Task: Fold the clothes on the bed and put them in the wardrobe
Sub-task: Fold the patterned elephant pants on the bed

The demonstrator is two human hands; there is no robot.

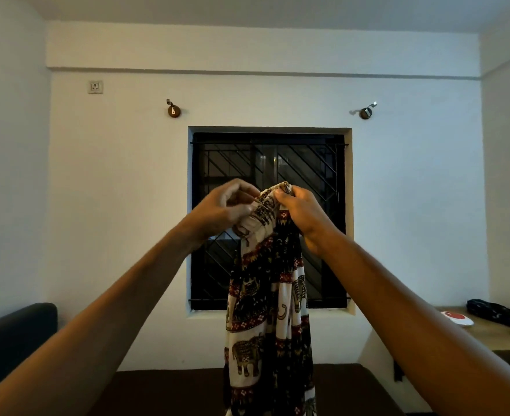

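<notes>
An elephant-print garment (268,310) in white, black and red hangs straight down in front of me, held up at arm's length before the window. My left hand (220,210) pinches its gathered white top edge from the left. My right hand (303,214) grips the same bunched top from the right, fingers curled round the cloth. The two hands are close together. The garment's lower end drops out of view over the dark bed (172,388).
A barred dark window (268,217) fills the wall ahead. A dark headboard or cushion (13,340) stands at the left. At the right a wooden shelf (488,337) carries a white-and-red disc (456,318) and a dark folded item (500,313).
</notes>
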